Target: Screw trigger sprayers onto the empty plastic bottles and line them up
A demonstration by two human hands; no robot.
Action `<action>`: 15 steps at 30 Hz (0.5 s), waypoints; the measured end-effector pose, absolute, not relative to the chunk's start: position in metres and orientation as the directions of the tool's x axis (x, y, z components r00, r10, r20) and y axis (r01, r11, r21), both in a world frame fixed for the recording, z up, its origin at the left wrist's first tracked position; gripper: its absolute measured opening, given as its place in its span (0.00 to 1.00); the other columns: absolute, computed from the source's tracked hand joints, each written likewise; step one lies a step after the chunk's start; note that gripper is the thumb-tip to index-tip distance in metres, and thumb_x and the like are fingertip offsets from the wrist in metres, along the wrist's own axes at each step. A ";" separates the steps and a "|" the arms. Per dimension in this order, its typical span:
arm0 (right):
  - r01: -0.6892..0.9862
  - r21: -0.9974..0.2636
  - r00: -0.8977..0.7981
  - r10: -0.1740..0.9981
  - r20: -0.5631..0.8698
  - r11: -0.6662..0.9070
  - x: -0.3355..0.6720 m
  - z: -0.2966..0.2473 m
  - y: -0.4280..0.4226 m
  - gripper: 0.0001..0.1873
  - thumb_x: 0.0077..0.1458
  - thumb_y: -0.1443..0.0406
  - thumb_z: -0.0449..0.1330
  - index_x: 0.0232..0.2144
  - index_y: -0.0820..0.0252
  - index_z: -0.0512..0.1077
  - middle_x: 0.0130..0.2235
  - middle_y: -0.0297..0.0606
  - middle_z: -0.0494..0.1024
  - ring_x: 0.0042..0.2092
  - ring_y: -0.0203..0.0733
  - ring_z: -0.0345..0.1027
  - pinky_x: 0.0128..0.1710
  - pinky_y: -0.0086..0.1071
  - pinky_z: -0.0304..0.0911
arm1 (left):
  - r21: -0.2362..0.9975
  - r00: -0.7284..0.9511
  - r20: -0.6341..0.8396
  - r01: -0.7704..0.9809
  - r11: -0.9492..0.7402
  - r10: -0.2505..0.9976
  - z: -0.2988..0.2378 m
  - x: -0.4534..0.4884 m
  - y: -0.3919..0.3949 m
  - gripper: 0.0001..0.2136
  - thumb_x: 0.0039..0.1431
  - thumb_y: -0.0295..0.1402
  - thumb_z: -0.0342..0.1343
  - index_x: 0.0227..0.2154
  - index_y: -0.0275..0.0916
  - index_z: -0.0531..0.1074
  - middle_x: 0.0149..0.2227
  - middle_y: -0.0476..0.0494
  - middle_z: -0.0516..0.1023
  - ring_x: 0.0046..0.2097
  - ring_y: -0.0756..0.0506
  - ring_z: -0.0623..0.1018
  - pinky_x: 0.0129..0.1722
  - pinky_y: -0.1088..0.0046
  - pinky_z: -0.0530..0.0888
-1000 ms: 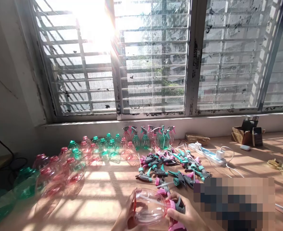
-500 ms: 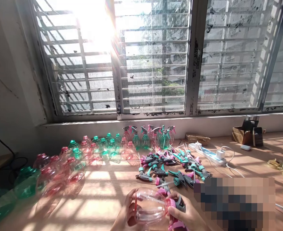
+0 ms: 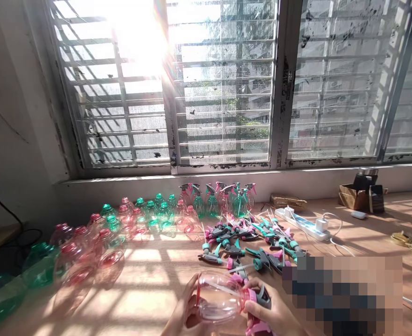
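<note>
Holding a clear pink-tinted plastic bottle (image 3: pixel 218 298) at lower centre of the frame, the left hand (image 3: pixel 186 303) keeps its fingers curled around the body while the right hand (image 3: pixel 268 315) stays closed on a grey-and-pink trigger sprayer head (image 3: pixel 264 298) at the neck, both barely shifted.

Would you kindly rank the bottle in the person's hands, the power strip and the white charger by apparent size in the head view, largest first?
1. Clear plastic bottle, though it sits nearest the camera
2. Power strip
3. White charger

Blinding sun glare through the barred window (image 3: pixel 223 84)
</note>
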State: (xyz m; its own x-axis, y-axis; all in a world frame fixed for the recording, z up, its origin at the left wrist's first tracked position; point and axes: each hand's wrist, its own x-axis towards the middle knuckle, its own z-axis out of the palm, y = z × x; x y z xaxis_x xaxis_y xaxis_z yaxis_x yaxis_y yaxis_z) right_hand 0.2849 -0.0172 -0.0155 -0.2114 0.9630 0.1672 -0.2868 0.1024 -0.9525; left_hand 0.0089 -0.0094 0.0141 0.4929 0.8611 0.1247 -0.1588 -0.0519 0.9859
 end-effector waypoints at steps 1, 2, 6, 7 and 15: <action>-0.294 -0.951 -0.217 0.963 0.161 0.093 0.285 -0.016 -0.017 0.31 0.48 0.48 0.74 0.42 0.60 0.66 0.26 0.35 0.82 0.25 0.41 0.79 0.28 0.34 0.75 | 0.985 0.504 0.122 -0.165 -0.044 0.855 0.012 0.008 -0.009 0.48 0.53 0.42 0.72 0.70 0.53 0.48 0.48 0.42 0.74 0.51 0.38 0.77 0.52 0.63 0.71; -0.299 -0.951 -0.220 0.963 0.155 0.084 0.285 -0.016 -0.017 0.32 0.48 0.48 0.74 0.42 0.60 0.66 0.26 0.35 0.82 0.24 0.41 0.79 0.27 0.34 0.75 | 0.984 0.512 0.128 -0.172 -0.045 0.849 0.010 0.008 -0.009 0.50 0.53 0.42 0.72 0.71 0.53 0.45 0.47 0.43 0.75 0.50 0.39 0.78 0.52 0.64 0.71; -0.295 -0.952 -0.204 0.968 0.147 0.083 0.285 -0.014 -0.018 0.32 0.48 0.48 0.75 0.42 0.60 0.65 0.26 0.37 0.84 0.24 0.40 0.79 0.27 0.33 0.74 | 0.980 0.506 0.146 -0.193 -0.053 0.850 0.004 0.009 -0.009 0.54 0.54 0.42 0.71 0.73 0.51 0.37 0.47 0.42 0.76 0.46 0.41 0.78 0.50 0.64 0.71; -0.291 -0.953 -0.195 0.970 0.143 0.082 0.285 -0.014 -0.018 0.32 0.47 0.48 0.75 0.42 0.60 0.65 0.27 0.38 0.84 0.25 0.41 0.79 0.28 0.33 0.75 | 0.980 0.502 0.141 -0.192 -0.049 0.853 0.004 0.010 -0.009 0.54 0.54 0.42 0.71 0.73 0.52 0.36 0.47 0.42 0.76 0.46 0.42 0.78 0.51 0.65 0.70; -0.298 -0.952 -0.229 0.963 0.140 0.068 0.286 -0.004 -0.022 0.32 0.47 0.46 0.74 0.43 0.59 0.66 0.28 0.37 0.83 0.26 0.42 0.80 0.28 0.35 0.75 | 0.989 0.483 0.131 -0.119 -0.083 0.866 0.007 0.009 -0.010 0.57 0.53 0.46 0.71 0.73 0.52 0.33 0.43 0.45 0.76 0.45 0.41 0.77 0.50 0.64 0.70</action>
State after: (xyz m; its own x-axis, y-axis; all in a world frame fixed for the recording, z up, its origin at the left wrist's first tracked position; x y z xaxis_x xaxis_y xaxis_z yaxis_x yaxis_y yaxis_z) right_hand 0.2862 -0.0219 -0.0043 -0.2287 0.9634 0.1400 -0.2975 0.0678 -0.9523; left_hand 0.0093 -0.0098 0.0067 0.4826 0.8660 0.1310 -0.1190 -0.0833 0.9894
